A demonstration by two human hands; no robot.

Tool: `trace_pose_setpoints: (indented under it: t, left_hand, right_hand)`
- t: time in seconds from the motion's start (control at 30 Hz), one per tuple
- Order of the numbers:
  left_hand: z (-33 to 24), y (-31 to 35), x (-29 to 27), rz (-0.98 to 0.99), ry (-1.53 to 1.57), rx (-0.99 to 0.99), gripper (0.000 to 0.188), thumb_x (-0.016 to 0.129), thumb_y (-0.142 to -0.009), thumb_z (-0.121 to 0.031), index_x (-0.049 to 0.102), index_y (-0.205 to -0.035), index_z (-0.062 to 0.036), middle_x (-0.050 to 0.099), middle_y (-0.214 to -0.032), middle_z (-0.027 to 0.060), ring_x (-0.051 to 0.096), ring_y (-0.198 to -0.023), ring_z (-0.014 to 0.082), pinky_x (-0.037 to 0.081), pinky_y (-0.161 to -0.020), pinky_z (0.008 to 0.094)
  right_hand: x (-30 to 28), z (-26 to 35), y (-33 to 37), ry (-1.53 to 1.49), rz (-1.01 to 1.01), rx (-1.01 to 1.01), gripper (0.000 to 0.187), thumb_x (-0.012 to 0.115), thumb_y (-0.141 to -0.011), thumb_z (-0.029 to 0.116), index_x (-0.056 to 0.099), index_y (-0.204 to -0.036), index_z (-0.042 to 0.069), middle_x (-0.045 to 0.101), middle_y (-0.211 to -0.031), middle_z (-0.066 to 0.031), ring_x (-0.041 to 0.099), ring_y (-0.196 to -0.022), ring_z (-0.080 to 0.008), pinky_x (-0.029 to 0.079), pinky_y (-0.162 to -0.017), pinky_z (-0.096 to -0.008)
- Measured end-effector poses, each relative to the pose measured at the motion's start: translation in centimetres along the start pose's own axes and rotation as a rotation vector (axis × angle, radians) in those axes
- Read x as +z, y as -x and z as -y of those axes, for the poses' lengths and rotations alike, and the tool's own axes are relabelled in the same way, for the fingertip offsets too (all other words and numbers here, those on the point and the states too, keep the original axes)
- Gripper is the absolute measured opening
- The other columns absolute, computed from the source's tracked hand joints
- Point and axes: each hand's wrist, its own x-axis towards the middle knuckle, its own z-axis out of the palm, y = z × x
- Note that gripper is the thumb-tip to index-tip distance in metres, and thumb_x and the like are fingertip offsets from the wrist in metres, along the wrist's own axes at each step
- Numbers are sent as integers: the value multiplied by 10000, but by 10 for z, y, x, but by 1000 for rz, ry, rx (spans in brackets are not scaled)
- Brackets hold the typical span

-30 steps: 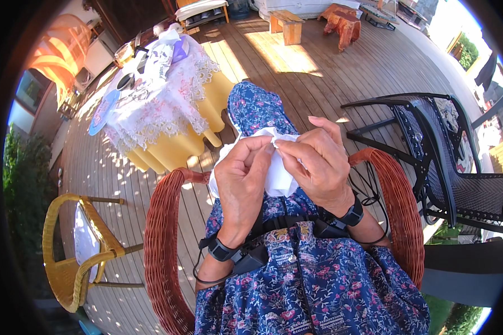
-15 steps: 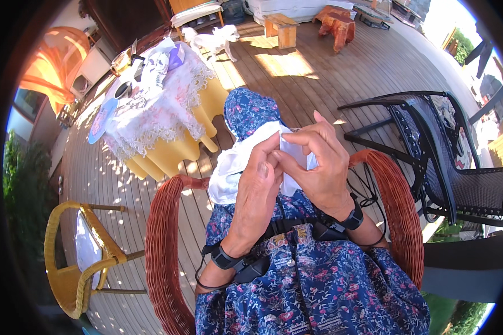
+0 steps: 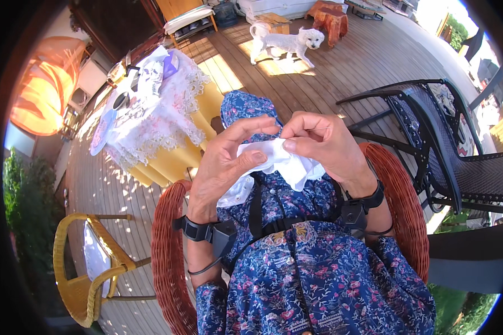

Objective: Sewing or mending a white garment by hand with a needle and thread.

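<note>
In front of my chest, my left hand (image 3: 229, 153) holds the gathered part of a white cloth (image 3: 297, 167); its thumb lies on the fabric and its index finger stretches above. My right hand (image 3: 327, 142) pinches the cloth's upper edge between thumb and index finger. A thin pale line by the right fingers looks like thread or a needle; which, I cannot tell. Another part of the cloth, with small round button-like spots, hangs below my left hand over the blue floral garment (image 3: 318, 262) on my lap. Both wrists wear black straps.
Around me curve the red wicker armrests (image 3: 170, 245) of my chair. At left stand a lace-covered table (image 3: 151, 128) with items on it and a yellow wicker chair (image 3: 89, 268). Black mesh chairs (image 3: 430, 139) are at right. A white dog (image 3: 285, 43) walks on the wooden deck.
My hands have moved apart, the left one outward, and the cloth between them is regathered. The dog has walked rightward across the deck. My view has shifted slightly.
</note>
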Motion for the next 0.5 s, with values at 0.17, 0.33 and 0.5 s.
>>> trace_pose_setpoints:
  t: [0.17,0.33,0.5]
  left_hand:
    - [10,3,-17,345,265,-383,173,712,-820,-57,636,-962,8,641,-954,41,579,-863,65,461,-742,213]
    - [6,8,-12,259,443,-318,153,686,-821,-19,602,-948,-11,635,-919,18,558,-793,33,447,-682,194]
    - [0,9,-14,281,478,-514,177,654,-855,-32,609,-1023,-1,632,-909,9,560,-777,42,446,-685,193]
  right_hand:
    - [-7,7,-4,-91,107,104,137,680,-842,75,643,-928,-25,617,-807,9,543,-727,-30,433,-628,-187]
    - [-8,5,-5,-82,194,126,127,672,-847,69,637,-927,-24,616,-804,10,542,-734,-32,432,-639,-190]
    - [-5,6,-6,-7,212,109,116,660,-854,63,636,-929,-22,617,-800,7,535,-727,-30,430,-639,-192]
